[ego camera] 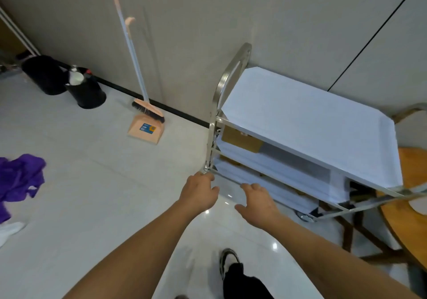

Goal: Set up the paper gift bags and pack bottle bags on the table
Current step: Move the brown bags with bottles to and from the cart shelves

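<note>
A steel three-tier cart [213,123] with white-covered shelves stands against the wall. On its middle shelf lies a flat brown paper item [241,140], partly hidden by the top shelf. My left hand [198,192] reaches to the cart's lower left corner with loosely bent fingers and holds nothing I can see. My right hand [258,201] is beside it at the front rail of the bottom shelf, thumb spread, holding nothing. A round wooden table [411,206] shows at the right edge.
A broom and peach dustpan [145,130] lean on the wall to the left. Two black bins [85,93] stand farther left. Purple cloth [18,176] lies on the tiled floor. My shoe [228,259] is below my hands.
</note>
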`<state>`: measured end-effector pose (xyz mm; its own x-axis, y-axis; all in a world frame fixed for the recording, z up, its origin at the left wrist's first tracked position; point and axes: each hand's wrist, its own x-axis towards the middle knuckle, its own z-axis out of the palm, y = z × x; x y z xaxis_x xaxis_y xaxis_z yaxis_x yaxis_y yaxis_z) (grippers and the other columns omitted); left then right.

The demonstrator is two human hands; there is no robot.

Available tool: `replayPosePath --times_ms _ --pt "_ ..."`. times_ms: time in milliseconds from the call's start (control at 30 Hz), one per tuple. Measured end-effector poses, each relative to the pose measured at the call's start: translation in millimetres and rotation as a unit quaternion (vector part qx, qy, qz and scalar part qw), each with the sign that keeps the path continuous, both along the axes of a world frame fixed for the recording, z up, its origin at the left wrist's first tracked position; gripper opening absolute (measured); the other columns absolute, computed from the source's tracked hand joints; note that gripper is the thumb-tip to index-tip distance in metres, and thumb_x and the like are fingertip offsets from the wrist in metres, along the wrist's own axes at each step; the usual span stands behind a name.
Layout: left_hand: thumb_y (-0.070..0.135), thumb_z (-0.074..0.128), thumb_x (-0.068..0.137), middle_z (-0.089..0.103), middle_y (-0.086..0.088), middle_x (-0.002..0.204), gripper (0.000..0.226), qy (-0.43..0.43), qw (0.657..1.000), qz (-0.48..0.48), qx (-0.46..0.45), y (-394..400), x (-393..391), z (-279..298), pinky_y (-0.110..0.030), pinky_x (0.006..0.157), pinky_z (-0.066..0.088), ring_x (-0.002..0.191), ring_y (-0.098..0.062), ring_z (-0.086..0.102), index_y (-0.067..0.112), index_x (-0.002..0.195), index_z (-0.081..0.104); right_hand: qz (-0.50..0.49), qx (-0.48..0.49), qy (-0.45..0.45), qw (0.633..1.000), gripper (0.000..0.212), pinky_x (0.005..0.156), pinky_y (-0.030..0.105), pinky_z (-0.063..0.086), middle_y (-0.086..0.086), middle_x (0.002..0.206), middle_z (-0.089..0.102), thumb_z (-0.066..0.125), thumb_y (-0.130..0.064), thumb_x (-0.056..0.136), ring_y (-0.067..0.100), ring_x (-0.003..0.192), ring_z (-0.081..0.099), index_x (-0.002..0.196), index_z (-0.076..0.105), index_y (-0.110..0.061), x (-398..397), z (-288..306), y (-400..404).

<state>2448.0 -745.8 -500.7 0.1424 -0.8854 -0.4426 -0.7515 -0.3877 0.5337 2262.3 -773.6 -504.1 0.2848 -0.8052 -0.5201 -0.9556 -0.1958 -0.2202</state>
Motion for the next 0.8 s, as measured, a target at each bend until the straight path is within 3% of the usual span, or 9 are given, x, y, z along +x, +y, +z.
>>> replayPosePath --times_ms 133,267,433,567,700,800 --pt "0.027 0.056 0.097 0.061 -0.011 0.124 0.035 0.001 0.999 -0.006 -0.041 -67 8 -64 -0.027 0.087 0.044 0.115 -0.03 0.059 0.016 0.129 0.063 -0.053 -0.047 -0.042 0.997 0.067 0.109 0.039 0.038 0.012 0.144 0.045 0.062 -0.041 0.094 0.031 0.132 0.042 0.15 0.034 -0.018 13 -62 -74" --pt "0.029 0.058 0.098 0.061 -0.007 0.124 0.034 0.016 0.996 0.006 -0.088 -130 -3 -146 -0.026 0.081 0.043 0.111 -0.026 0.06 0.019 0.13 0.06 -0.075 -0.132 -0.066 0.986 0.065 0.107 0.041 0.038 0.014 0.144 0.042 0.063 -0.037 0.094 0.034 0.131 0.04 0.148 0.035 -0.014 15 -142 -137" --pt "0.031 0.06 0.096 0.054 -0.001 0.141 0.047 0.041 0.985 0.018 -0.167 -183 -18 -219 -0.032 0.099 0.046 0.125 -0.022 0.054 0.027 0.142 0.052 -0.085 -0.33 -0.054 0.938 0.078 0.11 0.043 0.033 0.018 0.145 0.036 0.066 -0.034 0.089 0.036 0.131 0.038 0.151 0.024 -0.016 18 -205 -203" --pt "0.032 0.066 0.096 0.054 0.0 0.142 0.053 0.153 0.963 0.094 -0.2 -205 -20 -258 -0.037 0.107 0.045 0.127 -0.021 0.052 0.025 0.145 0.048 -0.094 -0.389 -0.025 0.916 0.093 0.124 0.048 0.012 0.016 0.158 0.027 0.068 -0.034 0.086 0.036 0.149 0.021 0.158 0.013 -0.016 21 -243 -238" --pt "0.034 0.067 0.096 0.045 -0.002 0.15 0.063 0.283 0.926 0.159 -0.193 -206 -21 -282 -0.047 0.111 0.043 0.134 -0.024 0.047 0.024 0.151 0.038 -0.115 -0.439 -0.035 0.891 0.085 0.118 0.046 0.027 0.011 0.148 0.04 0.069 -0.037 0.087 0.031 0.139 0.034 0.155 0.022 -0.016 18 -263 -229" --pt "0.038 0.066 0.096 0.039 -0.005 0.155 0.071 0.32 0.913 0.18 -0.175 -198 -22 -285 -0.05 0.113 0.041 0.138 -0.027 0.044 0.025 0.155 0.03 -0.104 -0.445 -0.02 0.89 0.067 0.105 0.047 0.034 0.007 0.14 0.048 0.061 -0.04 0.093 0.029 0.131 0.042 0.149 0.031 -0.018 20 -262 -212"
